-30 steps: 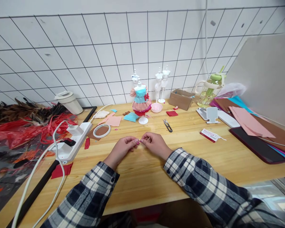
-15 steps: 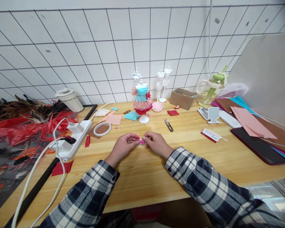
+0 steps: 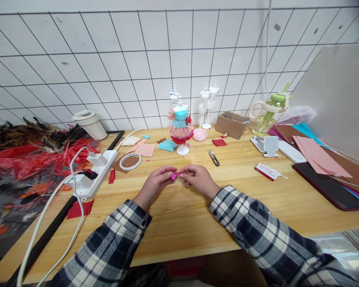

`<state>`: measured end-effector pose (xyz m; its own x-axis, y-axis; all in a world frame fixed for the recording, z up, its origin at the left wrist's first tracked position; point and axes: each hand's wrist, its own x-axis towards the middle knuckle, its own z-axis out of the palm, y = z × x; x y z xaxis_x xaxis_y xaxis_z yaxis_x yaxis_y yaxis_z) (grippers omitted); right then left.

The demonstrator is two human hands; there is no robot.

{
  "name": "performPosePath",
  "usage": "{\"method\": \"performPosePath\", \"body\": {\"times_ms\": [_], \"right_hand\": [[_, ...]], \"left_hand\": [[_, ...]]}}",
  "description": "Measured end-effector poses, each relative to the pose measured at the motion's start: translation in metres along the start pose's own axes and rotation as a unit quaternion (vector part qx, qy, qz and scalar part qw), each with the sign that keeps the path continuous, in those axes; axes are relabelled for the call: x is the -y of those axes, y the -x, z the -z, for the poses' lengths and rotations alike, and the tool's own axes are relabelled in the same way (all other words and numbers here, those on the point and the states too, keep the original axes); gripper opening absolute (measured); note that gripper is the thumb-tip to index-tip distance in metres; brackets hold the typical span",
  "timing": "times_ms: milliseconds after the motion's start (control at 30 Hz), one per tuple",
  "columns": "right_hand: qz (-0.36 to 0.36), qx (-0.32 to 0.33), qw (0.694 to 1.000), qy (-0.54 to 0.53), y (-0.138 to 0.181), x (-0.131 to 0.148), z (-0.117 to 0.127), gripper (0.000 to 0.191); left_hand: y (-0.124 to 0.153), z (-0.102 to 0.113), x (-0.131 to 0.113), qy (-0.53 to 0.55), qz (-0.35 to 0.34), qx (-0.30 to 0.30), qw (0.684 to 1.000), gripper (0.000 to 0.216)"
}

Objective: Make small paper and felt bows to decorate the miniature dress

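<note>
Successively, from left to right, we note a white power strip (image 3: 99, 175) and a ring of tape (image 3: 131, 168) over a brown sheet (image 3: 130, 161); our left hand (image 3: 154, 184), its fingers pinching a small magenta piece (image 3: 174, 176); that piece, suspended between both hands, nearer us than the dressed mannequin (image 3: 181, 126); our right hand (image 3: 199, 180), its fingers pinching the other end; lastly, snips (image 3: 217, 162) and a card (image 3: 268, 171) on the tabletop (image 3: 179, 227).

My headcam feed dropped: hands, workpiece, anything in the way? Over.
Left hand and right hand pinching a small pink scrap. Snips on the tabletop beyond, touching neither hand. Dressed mannequin standing farther back.
</note>
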<state>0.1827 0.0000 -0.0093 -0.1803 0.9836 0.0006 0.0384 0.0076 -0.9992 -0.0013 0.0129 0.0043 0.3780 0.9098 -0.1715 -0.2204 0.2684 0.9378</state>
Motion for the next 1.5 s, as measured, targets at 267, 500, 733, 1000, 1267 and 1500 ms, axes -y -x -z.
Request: {"method": "performPosePath", "body": {"times_ms": [267,500,733,1000,1267,1500], "right_hand": [[0.130,-0.004,0.978,0.161,0.000,-0.002,0.002,0.010],[0.209,0.006,0.948,0.241,0.002,0.004,0.006,0.007],[0.196,0.011,0.942,0.271,0.003,0.010,0.008,0.012],[-0.009,-0.263,0.770,0.581,-0.016,0.006,0.110,0.033],[-0.107,-0.221,0.780,0.575,-0.027,-0.013,0.122,0.042],[-0.104,-0.233,0.781,0.570,-0.026,-0.006,0.117,0.013]], "left_hand": [[-0.007,0.013,0.004,-0.200,0.011,0.062,0.978,0.028],[-0.006,0.013,0.005,-0.180,0.016,0.073,0.981,0.023],[-0.006,0.010,0.003,-0.164,0.031,0.058,0.984,0.026],[-0.007,0.011,0.006,-0.148,0.032,0.007,0.989,0.028],[-0.006,0.009,0.004,-0.091,0.062,-0.006,0.994,0.034],[-0.005,0.009,0.005,-0.115,0.045,-0.001,0.992,0.033]]}}
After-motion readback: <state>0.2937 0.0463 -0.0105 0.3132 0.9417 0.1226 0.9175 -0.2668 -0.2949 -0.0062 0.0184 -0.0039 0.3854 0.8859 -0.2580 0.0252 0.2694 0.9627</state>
